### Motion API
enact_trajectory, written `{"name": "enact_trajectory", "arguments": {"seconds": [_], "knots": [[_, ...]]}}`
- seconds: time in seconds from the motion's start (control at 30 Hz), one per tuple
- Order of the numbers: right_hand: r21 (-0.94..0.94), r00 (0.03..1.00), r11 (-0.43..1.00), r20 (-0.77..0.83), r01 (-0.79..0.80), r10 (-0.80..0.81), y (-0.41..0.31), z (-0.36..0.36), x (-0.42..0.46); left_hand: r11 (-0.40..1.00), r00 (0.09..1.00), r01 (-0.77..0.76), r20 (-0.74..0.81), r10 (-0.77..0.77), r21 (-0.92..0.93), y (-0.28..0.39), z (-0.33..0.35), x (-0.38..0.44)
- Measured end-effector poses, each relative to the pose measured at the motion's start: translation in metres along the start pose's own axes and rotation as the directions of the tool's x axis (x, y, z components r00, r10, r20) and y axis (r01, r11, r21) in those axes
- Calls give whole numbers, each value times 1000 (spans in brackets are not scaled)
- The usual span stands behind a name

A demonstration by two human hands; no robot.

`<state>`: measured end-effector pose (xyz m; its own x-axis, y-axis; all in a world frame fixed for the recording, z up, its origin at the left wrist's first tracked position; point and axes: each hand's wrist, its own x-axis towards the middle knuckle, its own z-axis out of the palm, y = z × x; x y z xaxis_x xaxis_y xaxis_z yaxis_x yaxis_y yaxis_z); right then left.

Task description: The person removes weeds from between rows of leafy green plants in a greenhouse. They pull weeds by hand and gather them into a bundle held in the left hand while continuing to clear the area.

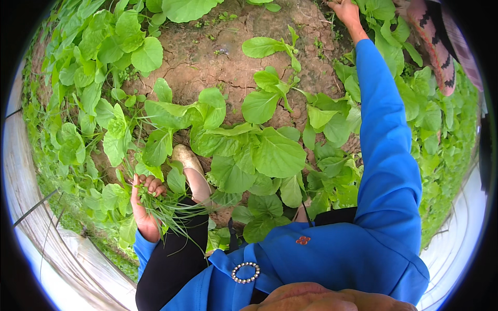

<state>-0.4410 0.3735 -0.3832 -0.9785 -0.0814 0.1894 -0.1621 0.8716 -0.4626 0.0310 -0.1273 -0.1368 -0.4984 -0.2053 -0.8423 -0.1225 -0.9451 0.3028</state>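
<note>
My left hand (148, 202) is closed around a bunch of thin grass and small weeds (171, 214), whose long blades hang over my black-trousered knee. It is at the lower left, beside broad-leaved green plants. My right hand (342, 9) reaches far out to the top edge, down at the soil beside leafy plants; its fingertips are partly cut off by the frame, and what they touch does not show clearly. Between the hands, large leafy green vegetable plants (278, 151) grow from cracked brown soil (218, 58).
My light shoe (186, 157) stands among the leaves at centre left. Dense leafy plants (105, 46) fill the left side, with more on the right. Plastic sheeting (70, 268) runs along the lower left. Patterned pink and black fabric (437, 50) is at the upper right.
</note>
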Motion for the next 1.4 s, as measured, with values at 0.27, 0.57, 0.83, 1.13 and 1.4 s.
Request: {"name": "enact_trajectory", "arguments": {"seconds": [0.27,0.57,0.83,1.13,1.4], "knots": [[750,781,405,612,-523,-124,-135,-84,-64,995,990,-17,143,3,98,-7,34,2],[642,837,727,518,-244,-177,-242,-89,-99,936,896,152,356,-266,316,-34,94,9],[815,556,234,-126,530,-821,-413,-106,-236,901,878,333,258,-404,277,-52,66,31],[634,241,221,55,741,-969,-381,-111,-248,895,903,315,189,-385,316,-57,54,41],[566,302,221,-53,794,-952,-372,-127,-251,852,927,259,132,-351,455,-46,60,18]]}}
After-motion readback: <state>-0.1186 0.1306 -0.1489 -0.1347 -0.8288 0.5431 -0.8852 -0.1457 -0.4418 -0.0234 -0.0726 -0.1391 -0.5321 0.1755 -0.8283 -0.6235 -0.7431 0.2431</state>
